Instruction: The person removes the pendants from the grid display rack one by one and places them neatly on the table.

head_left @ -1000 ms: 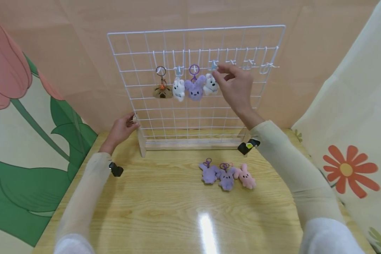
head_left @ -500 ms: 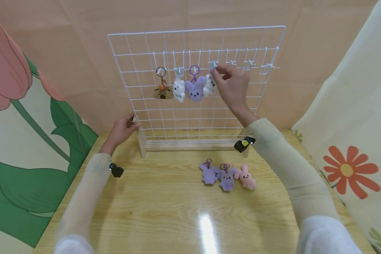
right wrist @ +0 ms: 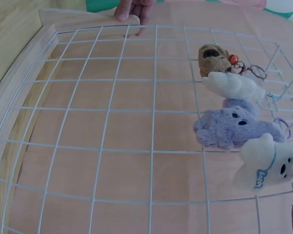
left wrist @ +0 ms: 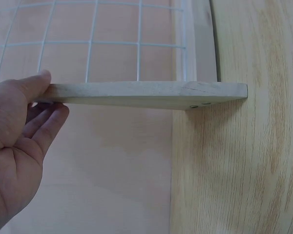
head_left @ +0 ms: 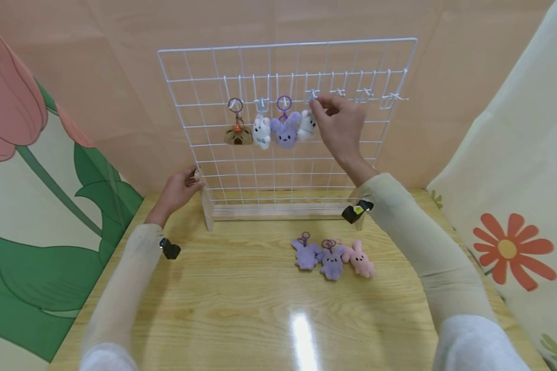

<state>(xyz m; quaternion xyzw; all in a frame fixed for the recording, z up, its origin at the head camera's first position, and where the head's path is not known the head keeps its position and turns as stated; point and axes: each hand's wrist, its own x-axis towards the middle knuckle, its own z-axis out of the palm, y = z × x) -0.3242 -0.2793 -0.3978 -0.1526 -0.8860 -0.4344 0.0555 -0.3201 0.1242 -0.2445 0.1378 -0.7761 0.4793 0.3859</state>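
Note:
My left hand [head_left: 175,190] grips the top of the wooden side stand [left wrist: 146,90] of a white wire grid rack, with the thumb on one face and fingers on the other. My right hand [head_left: 342,121] pinches the light-blue clasp of a white plush keychain [right wrist: 266,163], right at a white hook [head_left: 313,94] on the grid. Whether the clasp sits over the hook is hard to tell. Left of it hang a purple bunny keychain [head_left: 285,131], another white plush keychain [head_left: 262,131] and a brown plush keychain [head_left: 238,135], each on its own hook.
On the wooden table [head_left: 241,309], in front of the rack, lie two purple bunny keychains [head_left: 331,263] and a pink bunny keychain [head_left: 359,259]. More white hooks [head_left: 364,94] stick out from the grid [head_left: 278,165] to the right of my right hand. Printed cloth hangs around the table.
My right hand has moved slightly left and closer to the hook, and the white plush keychain has swung and turned a little. The left hand stays on the stand.

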